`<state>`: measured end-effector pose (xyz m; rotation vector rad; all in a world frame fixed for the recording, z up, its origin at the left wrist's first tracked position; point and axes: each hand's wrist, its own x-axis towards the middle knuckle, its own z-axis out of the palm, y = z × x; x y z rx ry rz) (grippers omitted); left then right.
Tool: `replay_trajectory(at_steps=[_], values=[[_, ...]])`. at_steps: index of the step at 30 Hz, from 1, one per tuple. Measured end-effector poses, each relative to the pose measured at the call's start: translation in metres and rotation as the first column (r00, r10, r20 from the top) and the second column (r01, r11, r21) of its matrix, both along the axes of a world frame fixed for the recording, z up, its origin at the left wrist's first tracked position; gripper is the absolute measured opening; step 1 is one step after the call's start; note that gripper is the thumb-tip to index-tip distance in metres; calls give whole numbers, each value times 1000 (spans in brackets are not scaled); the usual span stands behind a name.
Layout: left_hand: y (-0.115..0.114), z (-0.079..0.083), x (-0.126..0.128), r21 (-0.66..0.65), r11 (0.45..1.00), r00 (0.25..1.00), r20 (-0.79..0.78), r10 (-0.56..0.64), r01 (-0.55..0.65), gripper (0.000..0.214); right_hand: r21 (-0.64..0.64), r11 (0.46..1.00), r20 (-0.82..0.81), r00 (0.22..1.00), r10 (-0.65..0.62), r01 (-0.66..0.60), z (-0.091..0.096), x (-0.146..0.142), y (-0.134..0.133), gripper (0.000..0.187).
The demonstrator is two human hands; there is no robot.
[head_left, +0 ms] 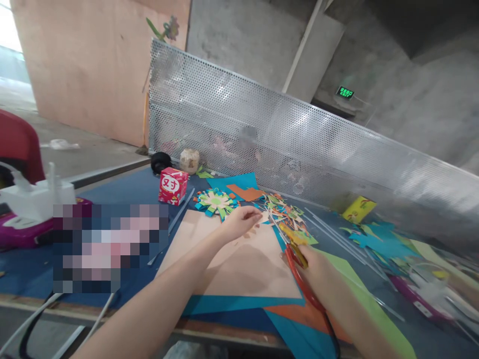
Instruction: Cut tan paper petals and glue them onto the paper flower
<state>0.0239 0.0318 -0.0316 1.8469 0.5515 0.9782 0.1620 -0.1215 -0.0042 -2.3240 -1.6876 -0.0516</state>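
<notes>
My left hand [241, 221] is closed in a pinch on a small pale paper strip [264, 217] above a tan paper sheet [239, 262]. My right hand [316, 269] grips red-and-yellow-handled scissors [295, 247], whose blades point up and left toward the strip. A layered green, yellow and blue paper flower [216, 202] lies just beyond my left hand. Several coloured paper scraps [286, 212] are heaped past the scissors. Teal, orange and lime sheets [299, 319] lie under the tan one.
A red-and-white carton [172, 185] stands at the back left, with a black tape roll [160, 162] and a pale jar [189, 160] behind it. A perforated metal screen [299, 149] walls the far edge. Clear sticks [337, 234] and teal cut-outs [377, 242] lie to the right.
</notes>
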Motion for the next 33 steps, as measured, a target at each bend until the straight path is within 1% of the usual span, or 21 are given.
replay_trajectory(at_steps=[1,3,5,6,8,9,11,14,16,17,18,19,20,21,24,28,33], values=[[2,-1,0,-4,999,999,2,40,-40,20,-30,1000,-6,1000,-4,3,-2,2,1,40],[7,-3,0,-19,985,985,21,170,-169,19,-111,993,-4,999,-36,35,-8,4,2,44],[14,-7,-1,-48,950,949,44,311,-309,17,-179,981,26,997,-69,73,-15,6,3,46],[17,-9,-1,-65,931,931,47,362,-359,16,-199,977,43,996,-72,80,-18,6,4,46],[22,-12,-2,-86,904,905,40,423,-418,15,-216,974,65,996,-58,71,-25,5,3,43],[23,-13,-3,-91,895,897,35,441,-437,15,-218,975,60,998,-31,43,-26,5,2,40],[23,-14,-3,-90,889,891,28,453,-449,15,-215,975,19,998,58,-52,-26,5,1,32],[20,-12,-3,-81,897,899,24,437,-434,14,-216,950,-101,973,207,-225,-16,10,6,24],[19,-12,-4,-68,904,905,25,425,-423,16,-191,938,-134,954,268,-290,-8,14,19,21],[18,-12,-4,-58,905,905,26,424,-422,17,-153,938,-97,949,299,-311,-6,15,28,19],[18,-13,-4,-44,907,907,30,419,-418,18,-88,954,-25,958,286,-287,-4,15,39,20],[19,-13,-4,-26,912,911,36,411,-410,18,-61,960,33,961,276,-274,-5,15,51,23],[19,-14,-5,-12,916,915,42,402,-402,19,-70,958,91,955,283,-278,-6,14,63,27],[19,-15,-5,-5,919,918,45,394,-394,19,-91,956,108,952,287,-278,-10,13,74,30],[19,-15,-6,-22,922,921,44,387,-386,18,-132,957,150,949,277,-259,-22,8,100,30],[20,-14,-5,-62,921,920,52,389,-386,17,-152,964,202,948,247,-219,-32,0,112,22],[21,-16,-1,-37,923,923,28,384,-383,18,-156,969,258,940,225,-189,-35,-8,113,23]])
